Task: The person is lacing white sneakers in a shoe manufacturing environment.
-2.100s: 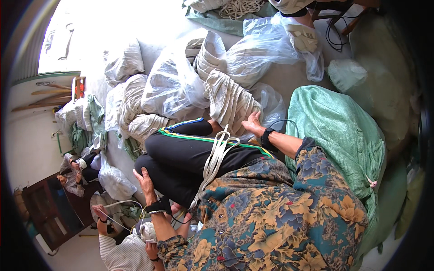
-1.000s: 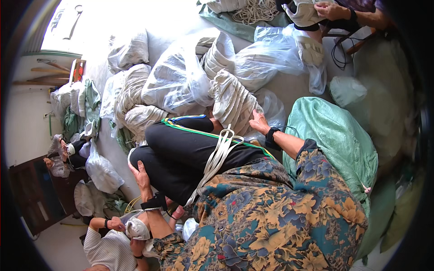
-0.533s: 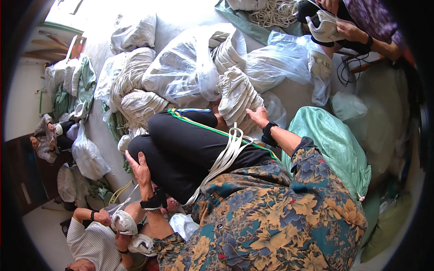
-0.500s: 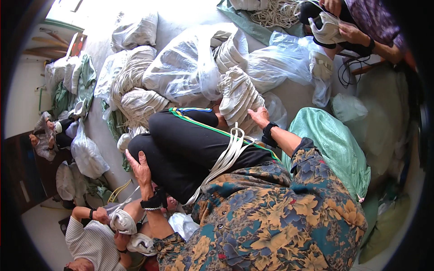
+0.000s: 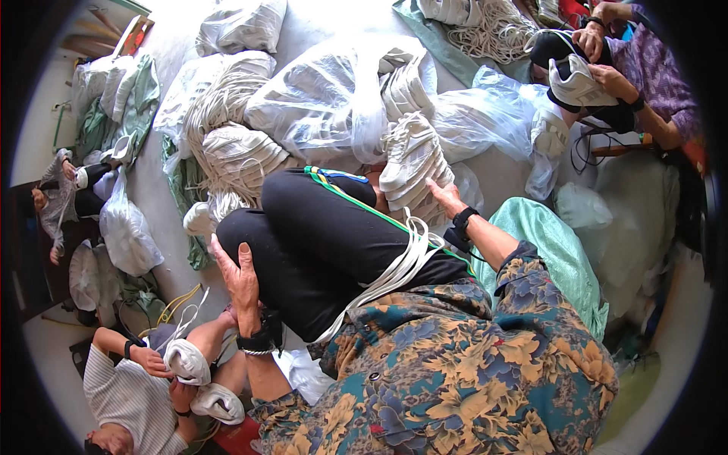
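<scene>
Left hand (image 5: pixel 236 282): spread wide, thumb apart from the fingers, just left of the black trousers (image 5: pixel 322 239); whether it touches them, I cannot tell
Right hand (image 5: pixel 447 199): fingers stretched out, unclenched, beyond the trousers' right thigh, fingertips at the edge of the stacked white shoes (image 5: pixel 413 161); contact unclear
Shoe stack: nested, tilted, just beyond the trousers
White laces (image 5: pixel 407 262): a looped bundle draped across the top of the trousers
Green woven sack (image 5: pixel 557 243): to the right of the trousers
Clear plastic bag (image 5: pixel 311 95): bulging, beyond the trousers
Striped-shirt co-worker (image 5: pixel 129 390): left of the trousers, hands on a white shoe (image 5: pixel 187 362)
Purple-sleeved co-worker (image 5: pixel 641 68): far right beyond the trousers, handling another white shoe (image 5: pixel 582 85)
</scene>
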A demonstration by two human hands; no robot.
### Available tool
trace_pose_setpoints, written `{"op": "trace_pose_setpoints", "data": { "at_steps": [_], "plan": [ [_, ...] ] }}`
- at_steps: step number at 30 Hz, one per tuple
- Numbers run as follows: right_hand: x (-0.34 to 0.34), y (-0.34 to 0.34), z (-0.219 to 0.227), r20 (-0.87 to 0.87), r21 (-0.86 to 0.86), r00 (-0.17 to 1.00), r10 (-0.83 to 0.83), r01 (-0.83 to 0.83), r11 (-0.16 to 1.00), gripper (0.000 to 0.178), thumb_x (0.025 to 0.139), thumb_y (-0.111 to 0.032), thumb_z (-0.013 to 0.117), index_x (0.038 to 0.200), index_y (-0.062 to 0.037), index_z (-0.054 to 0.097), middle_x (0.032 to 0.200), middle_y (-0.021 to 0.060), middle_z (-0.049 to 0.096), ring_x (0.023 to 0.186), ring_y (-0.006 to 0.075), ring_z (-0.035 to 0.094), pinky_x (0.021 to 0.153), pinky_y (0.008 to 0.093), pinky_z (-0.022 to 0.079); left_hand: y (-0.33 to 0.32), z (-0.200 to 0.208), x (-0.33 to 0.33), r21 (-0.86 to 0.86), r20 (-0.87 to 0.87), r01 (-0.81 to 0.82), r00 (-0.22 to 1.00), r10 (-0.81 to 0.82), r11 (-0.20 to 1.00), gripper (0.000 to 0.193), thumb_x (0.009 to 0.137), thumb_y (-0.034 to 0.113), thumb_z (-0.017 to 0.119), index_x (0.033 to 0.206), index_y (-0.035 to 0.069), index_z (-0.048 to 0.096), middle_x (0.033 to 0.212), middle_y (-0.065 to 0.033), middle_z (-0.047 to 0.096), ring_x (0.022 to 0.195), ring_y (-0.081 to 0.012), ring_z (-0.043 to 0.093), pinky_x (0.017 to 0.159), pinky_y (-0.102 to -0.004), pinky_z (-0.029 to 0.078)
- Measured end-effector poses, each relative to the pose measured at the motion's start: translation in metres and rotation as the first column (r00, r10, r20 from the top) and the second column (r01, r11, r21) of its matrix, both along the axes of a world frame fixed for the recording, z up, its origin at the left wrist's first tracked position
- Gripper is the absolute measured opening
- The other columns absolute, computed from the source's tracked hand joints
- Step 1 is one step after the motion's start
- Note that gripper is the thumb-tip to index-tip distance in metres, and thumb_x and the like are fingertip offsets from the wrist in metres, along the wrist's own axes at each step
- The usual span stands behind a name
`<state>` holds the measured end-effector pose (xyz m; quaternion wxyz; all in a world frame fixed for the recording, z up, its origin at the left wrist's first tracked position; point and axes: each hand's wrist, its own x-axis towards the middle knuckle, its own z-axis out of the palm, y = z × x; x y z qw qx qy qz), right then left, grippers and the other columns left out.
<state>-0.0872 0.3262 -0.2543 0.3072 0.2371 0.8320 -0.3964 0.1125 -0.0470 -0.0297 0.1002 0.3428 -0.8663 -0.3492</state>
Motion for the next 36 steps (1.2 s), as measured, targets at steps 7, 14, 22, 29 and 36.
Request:
{"op": "trace_pose_setpoints", "data": {
  "at_steps": [7,14,22,29,36],
  "plan": [
    [-0.004,-0.012,-0.006,0.032,0.215,0.995,0.092,-0.097,0.972,0.082,0.068,-0.064,0.059,0.106,0.0093,0.057,0.112,0.0277,0.055,0.107,0.0357,0.052,0.09,0.0381,0.042,-0.003,-0.003,0.004,-0.035,-0.014,0.012,1.0,-0.012,0.999,0.07,0.089,0.045,0.045,0.139,0.006,0.018,0.141,-0.019,0.026,0.131,-0.0309,0.024,0.106,-0.0362,0.019],
    [0.004,0.002,-0.029,-0.096,0.172,0.995,-0.012,0.028,0.985,0.07,0.07,-0.049,0.068,0.103,0.0108,0.057,0.108,0.0206,0.058,0.103,0.0266,0.054,0.084,0.0355,0.044,0.001,0.004,-0.001,0.017,-0.04,0.017,0.999,-0.017,1.0,0.073,0.089,0.042,0.048,0.138,-0.002,0.017,0.141,-0.0213,0.023,0.132,-0.0314,0.02,0.107,-0.0367,0.015],
    [0.003,0.026,-0.021,-0.168,-0.033,0.978,-0.12,0.116,0.993,0.037,0.075,-0.025,0.067,0.098,0.0025,0.059,0.092,0.0097,0.063,0.083,0.0173,0.057,0.072,0.0322,0.045,0.001,0.002,-0.002,-0.022,-0.004,0.025,1.0,-0.026,0.999,0.07,0.09,0.04,0.047,0.137,-0.002,0.017,0.14,-0.0213,0.024,0.132,-0.0309,0.021,0.107,-0.0363,0.015],
    [0.009,0.064,-0.045,0.17,-0.286,0.842,-0.512,0.539,0.792,0.018,0.08,-0.022,0.056,0.092,-0.0086,0.059,0.095,0.0053,0.059,0.091,0.0192,0.053,0.081,0.0376,0.041,0.001,0.006,-0.005,-0.01,0.011,0.006,1.0,-0.006,1.0,0.066,0.091,0.039,0.046,0.137,0.0,0.019,0.14,-0.0212,0.025,0.131,-0.0308,0.022,0.107,-0.0365,0.016],
    [0.044,0.084,-0.108,0.555,-0.27,0.47,-0.687,0.882,0.386,0.037,0.089,-0.037,0.043,0.106,-0.0064,0.052,0.106,0.0108,0.056,0.099,0.0243,0.052,0.087,0.0397,0.04,-0.003,-0.004,-0.012,-0.032,0.013,0.033,0.999,-0.033,0.999,0.066,0.091,0.043,0.044,0.137,0.001,0.021,0.137,-0.0197,0.029,0.126,-0.0288,0.029,0.104,-0.035,0.02]
  ]
}}
